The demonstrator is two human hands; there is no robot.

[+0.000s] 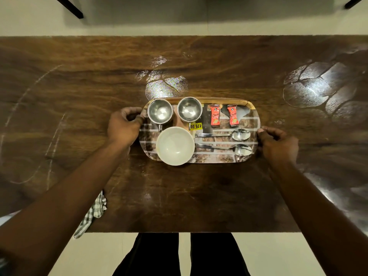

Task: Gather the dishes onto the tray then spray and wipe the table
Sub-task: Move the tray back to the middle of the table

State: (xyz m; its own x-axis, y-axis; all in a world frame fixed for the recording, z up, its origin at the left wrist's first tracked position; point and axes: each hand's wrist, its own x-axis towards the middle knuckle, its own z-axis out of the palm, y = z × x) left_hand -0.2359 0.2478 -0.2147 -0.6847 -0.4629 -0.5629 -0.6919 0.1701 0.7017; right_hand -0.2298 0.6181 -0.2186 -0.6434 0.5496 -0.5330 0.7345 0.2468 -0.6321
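- Two hands gripped the short ends of the tray [257, 118], one at each end, arms stretched out over the table [179, 196].
- Left hand [124, 126]: fingers curled tight round the tray's left rim, knuckles up, just beside the nearer steel cup.
- Right hand [278, 144]: fingers bent and closed over the right rim, fingertips touching the edge near the bowls of the spoons. How far the thumb went under the rim could not be told.
- On the tray, far row: two steel cups [160, 111] stood upright side by side at the left, and two red sachets [215, 116] lay next to each other at the right.
- Near row: a white bowl [175, 146] sat upright at the left, its near edge overhanging the tray's rim; two spoons [225, 134] lay roughly parallel at the right, bowls pointing towards the right hand.
- A yellow price sticker [196, 126] showed on the tray between the right cup and the upper spoon.
- The tray lay near the middle of the dark wooden table, whether resting or just lifted could not be told.
- Pale smears [166, 84] marked the wood just beyond the tray and again far to the right.
- A checked cloth [93, 212] hung over the table's near edge, partly hidden under the left forearm.
- Below the near edge, the person's legs [157, 253] in dark trousers stood on a pale floor.
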